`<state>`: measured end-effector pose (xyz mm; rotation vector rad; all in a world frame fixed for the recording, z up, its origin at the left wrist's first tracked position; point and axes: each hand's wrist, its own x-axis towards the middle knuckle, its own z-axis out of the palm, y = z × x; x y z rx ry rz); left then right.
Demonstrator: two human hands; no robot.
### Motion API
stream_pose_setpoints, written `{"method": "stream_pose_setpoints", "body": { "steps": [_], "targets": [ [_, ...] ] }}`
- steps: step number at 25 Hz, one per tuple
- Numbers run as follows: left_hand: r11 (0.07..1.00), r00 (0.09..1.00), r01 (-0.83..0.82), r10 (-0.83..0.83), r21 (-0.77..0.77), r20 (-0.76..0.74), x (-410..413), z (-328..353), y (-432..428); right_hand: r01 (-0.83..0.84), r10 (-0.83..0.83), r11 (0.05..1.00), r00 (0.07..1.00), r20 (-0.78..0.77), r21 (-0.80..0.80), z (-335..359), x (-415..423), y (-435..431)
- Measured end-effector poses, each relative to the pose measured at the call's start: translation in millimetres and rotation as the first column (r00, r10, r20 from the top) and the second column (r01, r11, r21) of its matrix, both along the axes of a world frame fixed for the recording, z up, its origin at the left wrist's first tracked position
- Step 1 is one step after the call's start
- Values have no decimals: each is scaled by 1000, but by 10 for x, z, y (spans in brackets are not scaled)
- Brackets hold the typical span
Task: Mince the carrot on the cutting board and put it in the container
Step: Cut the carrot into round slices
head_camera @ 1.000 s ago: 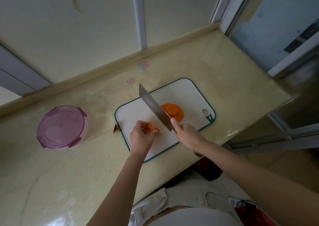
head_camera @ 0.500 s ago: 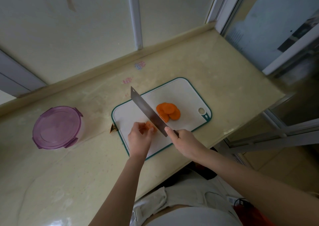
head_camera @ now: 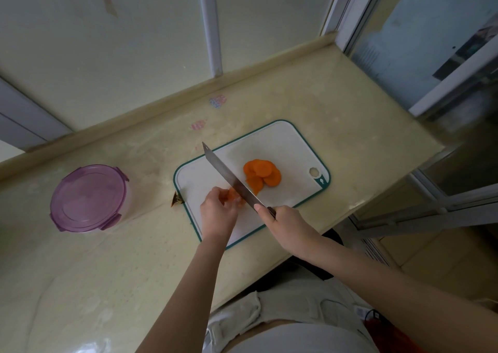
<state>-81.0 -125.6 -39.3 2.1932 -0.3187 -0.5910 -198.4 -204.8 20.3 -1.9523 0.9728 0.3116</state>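
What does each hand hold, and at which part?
The right hand grips the knife by its handle; the left hand holds a small carrot piece with its fingertips.

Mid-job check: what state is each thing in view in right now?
board: flat on the counter, carrot on it.
container: lid on, on the counter left of the board.
slices: cut rounds, overlapping pile, not minced.
stub: uncut, pinched on the board.
knife: held, blade beside the stub.
left hand: holds the stub.
right hand: holds the knife handle.
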Motion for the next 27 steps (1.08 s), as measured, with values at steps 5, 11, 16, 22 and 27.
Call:
{"method": "stream_pose_setpoints", "body": {
  "steps": [5, 11, 16, 22, 27],
  "targets": [
    [998, 999, 41, -42, 55, 34, 22, -7, -18, -12, 13, 1000, 998, -60, 9, 2, 131, -50],
    [996, 997, 55, -58, 73, 44, 43, -24, -8, 1, -1, 1000, 993, -119, 5, 41, 375, -80],
    [997, 997, 47, -50, 62, 53, 23, -49, 15, -47, 48, 999, 993, -110, 12, 72, 611, -85],
    [1000, 1000, -5, 5, 22, 23, -4, -49, 0, -49, 53, 998, 992, -116, 35, 160, 618, -143],
    [998, 999, 19, -21, 61, 25, 17, -25, 6, -64, 65, 998, 991, -119, 19, 98, 578, -82]
  ]
}}
